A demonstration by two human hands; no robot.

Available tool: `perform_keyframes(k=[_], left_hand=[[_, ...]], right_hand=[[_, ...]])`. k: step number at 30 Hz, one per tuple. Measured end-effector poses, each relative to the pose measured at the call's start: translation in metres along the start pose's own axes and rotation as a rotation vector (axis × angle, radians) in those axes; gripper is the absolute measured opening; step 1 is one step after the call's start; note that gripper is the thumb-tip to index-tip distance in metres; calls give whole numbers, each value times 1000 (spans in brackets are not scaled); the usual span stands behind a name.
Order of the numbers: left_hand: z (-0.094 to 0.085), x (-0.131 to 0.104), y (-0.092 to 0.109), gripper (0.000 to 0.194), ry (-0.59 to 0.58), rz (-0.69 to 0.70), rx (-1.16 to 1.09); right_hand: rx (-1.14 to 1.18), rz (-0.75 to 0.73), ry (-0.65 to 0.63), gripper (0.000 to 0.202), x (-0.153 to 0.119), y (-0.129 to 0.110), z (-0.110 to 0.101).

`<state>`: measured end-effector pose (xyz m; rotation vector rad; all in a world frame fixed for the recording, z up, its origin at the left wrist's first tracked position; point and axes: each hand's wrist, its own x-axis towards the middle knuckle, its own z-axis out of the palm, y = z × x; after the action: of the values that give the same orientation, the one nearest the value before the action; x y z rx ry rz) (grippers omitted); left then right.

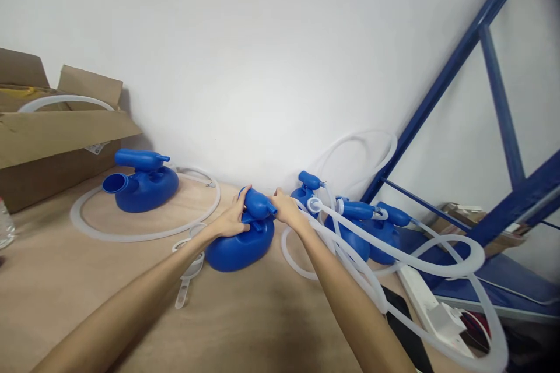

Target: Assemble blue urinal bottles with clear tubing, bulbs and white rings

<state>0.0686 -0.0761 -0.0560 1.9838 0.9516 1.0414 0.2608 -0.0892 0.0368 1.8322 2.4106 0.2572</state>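
1. The fingers of your left hand (230, 221) are clamped around the blue cylinder (256, 205) on top of the blue container (238, 250), with the thumb on the near side.
2. The fingers of your right hand (285, 207) are bent beside that cylinder's nozzle end; their tips are partly hidden, so I cannot tell whether they grip it.
3. Your container stands on the worktop (262, 326), well in from its left and right edges and toward the back edge, along the wall (262, 70).
4. Just to its left lies a whitish ringed piece (182, 292) with a flat handle.
5. Toward the worktop's back left corner sits a second container (151, 193), ringed by pale tubing (118, 237); an open cardboard box (61, 183) fills that corner.
6. Toward the right edge, more containers (352, 239) crowd together, pale hoses (389, 252) looping across them and past your right forearm.
7. A white power strip (420, 288) runs along the right edge, beside a flat black object (406, 326).
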Motion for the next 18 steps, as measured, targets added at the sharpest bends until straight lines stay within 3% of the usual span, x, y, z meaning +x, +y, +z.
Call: perform_keyframes(k=[8, 18], left_hand=[[-1, 3, 2, 121, -6, -4, 9], [-5, 6, -1, 124, -51, 22, -28]], right_hand=[[-32, -53, 12, 34, 5, 7, 5], [-86, -303, -120, 22, 27, 19, -18]])
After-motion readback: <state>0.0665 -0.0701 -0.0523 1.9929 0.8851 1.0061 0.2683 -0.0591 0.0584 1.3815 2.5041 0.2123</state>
